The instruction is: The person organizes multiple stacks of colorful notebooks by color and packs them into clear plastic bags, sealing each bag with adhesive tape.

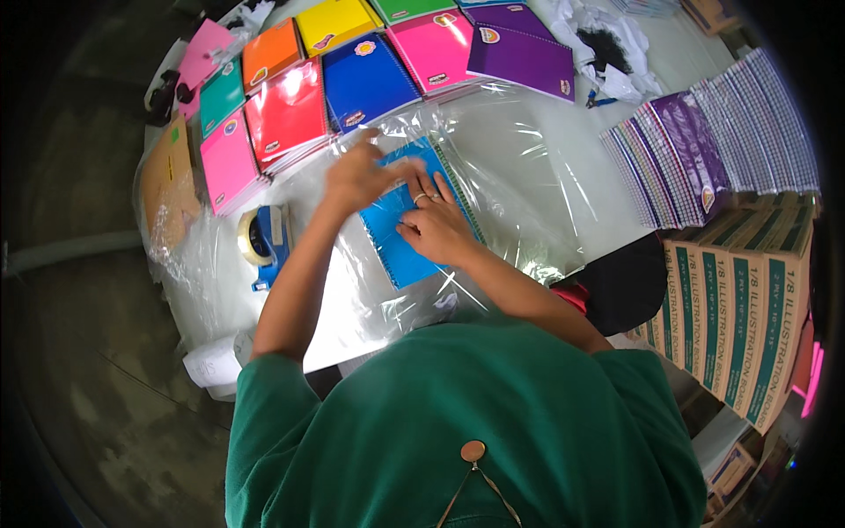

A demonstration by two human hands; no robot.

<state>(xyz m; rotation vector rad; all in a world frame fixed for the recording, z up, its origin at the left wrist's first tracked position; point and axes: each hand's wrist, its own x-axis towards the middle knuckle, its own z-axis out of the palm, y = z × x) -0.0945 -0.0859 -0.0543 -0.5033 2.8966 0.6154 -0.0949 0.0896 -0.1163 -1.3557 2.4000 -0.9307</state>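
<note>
A light-blue spiral notebook (400,255) lies at a slant on clear plastic film (528,158) in front of me, its coil along the right edge. My right hand (437,220) rests flat on the cover with fingers spread, a ring on one of them. Over the upper left of the notebook is my left hand (356,172), smeared by motion. Its fingertips are blurred close to the right hand's fingers, so I cannot make out whether they hold anything. To the left of my left forearm stands a blue tape dispenser (271,242) with a roll of tape.
Stacks of coloured notebooks (370,84) line the table's far side. Rows of upright spiral notebooks (704,141) stand at right above cardboard boxes (735,308). Blue-handled pliers (601,99) lie near crumpled white plastic (625,53). At left is a brown cardboard piece (167,185).
</note>
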